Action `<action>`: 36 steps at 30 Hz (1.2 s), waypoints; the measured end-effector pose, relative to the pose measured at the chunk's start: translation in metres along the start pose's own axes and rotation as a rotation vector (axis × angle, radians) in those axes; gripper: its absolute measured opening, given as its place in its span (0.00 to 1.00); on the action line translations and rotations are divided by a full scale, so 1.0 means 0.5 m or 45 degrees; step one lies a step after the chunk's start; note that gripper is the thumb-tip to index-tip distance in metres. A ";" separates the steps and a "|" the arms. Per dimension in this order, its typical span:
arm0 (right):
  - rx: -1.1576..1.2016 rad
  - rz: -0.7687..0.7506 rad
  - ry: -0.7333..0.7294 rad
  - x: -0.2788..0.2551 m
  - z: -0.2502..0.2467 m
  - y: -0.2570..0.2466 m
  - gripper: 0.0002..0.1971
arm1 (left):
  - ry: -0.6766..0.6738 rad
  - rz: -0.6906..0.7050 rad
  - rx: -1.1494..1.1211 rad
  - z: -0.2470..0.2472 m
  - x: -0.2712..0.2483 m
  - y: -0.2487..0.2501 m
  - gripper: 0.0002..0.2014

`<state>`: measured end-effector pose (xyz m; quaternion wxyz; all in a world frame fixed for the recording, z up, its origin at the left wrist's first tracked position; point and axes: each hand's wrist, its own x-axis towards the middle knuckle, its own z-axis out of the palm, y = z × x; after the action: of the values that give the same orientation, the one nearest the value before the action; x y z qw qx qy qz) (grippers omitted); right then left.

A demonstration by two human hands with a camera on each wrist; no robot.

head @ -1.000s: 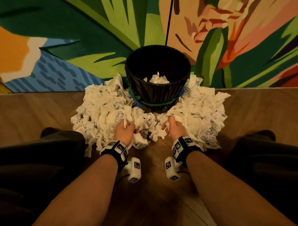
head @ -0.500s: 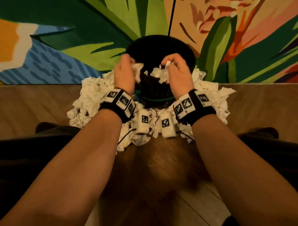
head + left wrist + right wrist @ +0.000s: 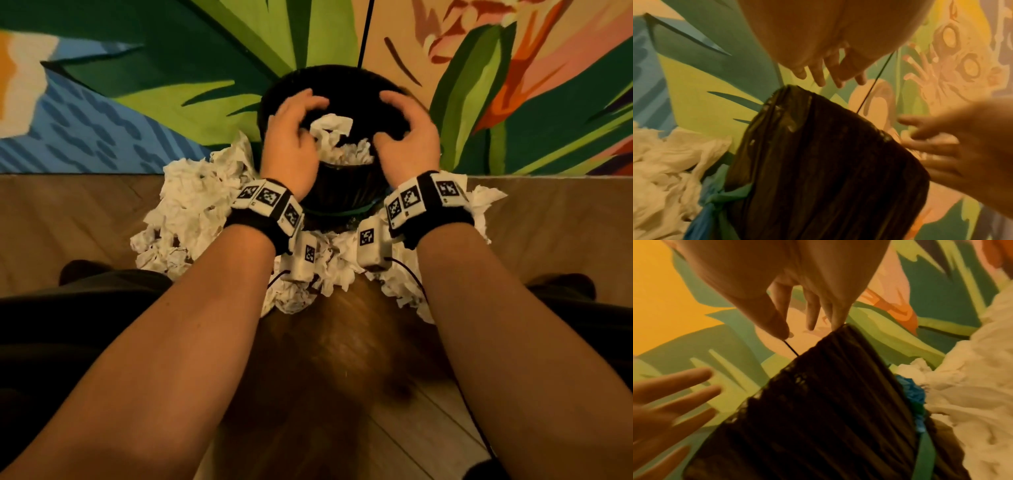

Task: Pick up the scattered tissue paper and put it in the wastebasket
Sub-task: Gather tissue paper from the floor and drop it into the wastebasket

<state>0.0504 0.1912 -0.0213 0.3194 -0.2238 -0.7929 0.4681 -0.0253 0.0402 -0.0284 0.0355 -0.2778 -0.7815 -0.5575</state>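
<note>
The black-lined wastebasket (image 3: 346,188) stands on the floor against the painted wall. Both of my hands hover over its mouth. My left hand (image 3: 301,116) and right hand (image 3: 394,120) have loosely spread fingers and hold nothing. A crumpled tissue (image 3: 330,128) hangs between them just above the tissues in the basket (image 3: 349,154). The left wrist view shows my left fingers (image 3: 819,76) empty above the basket's rim (image 3: 818,105). In the right wrist view my right fingers (image 3: 810,316) are empty too. A thick ring of scattered tissue paper (image 3: 191,212) surrounds the basket's foot.
The mural wall (image 3: 154,102) rises directly behind the basket. Tissue also lies to the basket's right (image 3: 483,202) and in front (image 3: 322,277), under my wrists. My dark-clothed legs (image 3: 85,308) flank the wooden floor (image 3: 342,359) on both sides.
One second ago both hands grabbed tissue from the pile near the floor. They rose over the basket pinching it, and now their fingers have spread and the tissue drops in.
</note>
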 end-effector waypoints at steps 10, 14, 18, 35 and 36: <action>0.104 0.649 0.474 -0.141 -0.015 0.176 0.07 | 0.270 -0.322 -0.013 -0.067 -0.141 -0.159 0.20; -0.252 0.748 -0.001 -0.244 0.036 0.235 0.09 | -0.069 -0.521 0.266 -0.032 -0.246 -0.214 0.16; -0.585 0.519 -0.603 -0.324 0.085 0.265 0.12 | -0.418 -0.573 0.512 0.007 -0.309 -0.231 0.12; -0.742 0.335 -1.026 -0.307 0.150 0.270 0.21 | -0.583 -0.428 0.776 0.057 -0.279 -0.249 0.12; -0.677 0.328 -0.943 -0.311 0.147 0.271 0.18 | -0.520 -0.428 0.730 0.053 -0.283 -0.246 0.09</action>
<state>0.1138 0.1080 -0.2138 -0.1139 -0.2122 -0.9117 0.3330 0.0425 -0.0194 -0.1946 -0.1365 -0.2300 -0.9312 -0.2477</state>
